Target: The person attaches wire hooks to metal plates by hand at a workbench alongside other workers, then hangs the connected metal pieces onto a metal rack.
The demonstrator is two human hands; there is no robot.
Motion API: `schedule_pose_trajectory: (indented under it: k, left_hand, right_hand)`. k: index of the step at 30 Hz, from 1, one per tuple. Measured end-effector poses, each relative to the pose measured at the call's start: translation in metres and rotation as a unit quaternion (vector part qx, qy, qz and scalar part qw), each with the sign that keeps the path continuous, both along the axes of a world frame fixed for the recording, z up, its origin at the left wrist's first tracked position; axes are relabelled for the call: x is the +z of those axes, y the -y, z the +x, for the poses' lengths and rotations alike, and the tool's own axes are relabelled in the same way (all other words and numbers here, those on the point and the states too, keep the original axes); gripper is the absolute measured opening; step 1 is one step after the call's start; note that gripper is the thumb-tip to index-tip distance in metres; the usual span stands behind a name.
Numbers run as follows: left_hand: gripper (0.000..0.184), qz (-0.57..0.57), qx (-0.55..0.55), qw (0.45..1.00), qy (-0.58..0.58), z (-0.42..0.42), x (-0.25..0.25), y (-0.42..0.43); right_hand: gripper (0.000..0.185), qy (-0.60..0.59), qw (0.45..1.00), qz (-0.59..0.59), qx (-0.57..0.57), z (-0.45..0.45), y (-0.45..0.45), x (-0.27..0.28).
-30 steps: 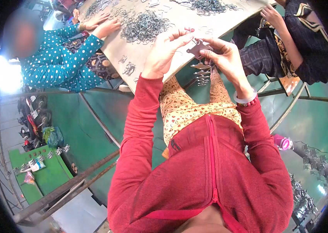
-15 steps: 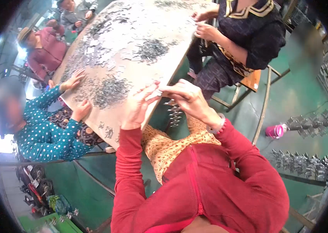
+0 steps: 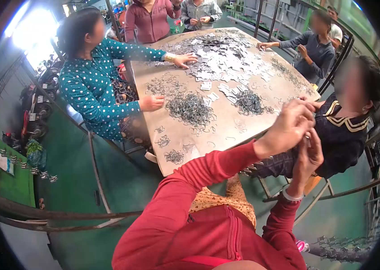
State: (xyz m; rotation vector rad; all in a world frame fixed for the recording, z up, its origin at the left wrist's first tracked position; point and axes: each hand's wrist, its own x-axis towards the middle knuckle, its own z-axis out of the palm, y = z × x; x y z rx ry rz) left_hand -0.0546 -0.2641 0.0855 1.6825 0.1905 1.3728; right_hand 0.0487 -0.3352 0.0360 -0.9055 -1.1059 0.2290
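Note:
My left hand [image 3: 289, 125] is raised beyond the table's near right corner, fingers bent together at the tips. Just below it, my right hand [image 3: 309, 156] has its thumb and fingers pinched upward, touching or nearly touching the left fingertips. Whatever they hold is tiny and mostly hidden between the fingers. On the table [image 3: 226, 143] lie a pile of small bent wire pieces [image 3: 192, 109], a second wire pile [image 3: 249, 102] and a large heap of flat metal plates [image 3: 226, 58].
A co-worker in a dotted teal shirt [image 3: 104, 96] reaches over the left side. Another in dark clothes [image 3: 342, 130] sits close at the right. More people work at the far side. Metal pieces [image 3: 340, 252] hang at lower right. A metal rail [image 3: 64, 215] runs at left.
My view has swung up and left, showing more of the table. Both hands now appear farther right, with the left hand above the right. The small metal piece seen between them earlier is now obscured.

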Motion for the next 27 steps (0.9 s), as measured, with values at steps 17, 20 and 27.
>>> schedule_pose_trajectory:
  k: [17,20,27]
  left_hand:
    - [0.027,0.002,-0.357,0.907,-0.223,0.016,-0.056,0.023]
    - [0.028,-0.174,-0.298,0.850,-0.399,-0.022,-0.170,-0.052]
    - [0.031,-0.283,-0.208,0.789,-0.505,-0.084,-0.277,-0.117]
  right_hand:
    - [0.012,0.080,0.930,0.173,-0.315,0.017,0.194,0.138]
    - [0.010,0.123,0.919,0.210,-0.309,0.033,0.191,0.159]
    - [0.008,0.153,0.874,0.234,-0.397,0.042,0.260,0.215]
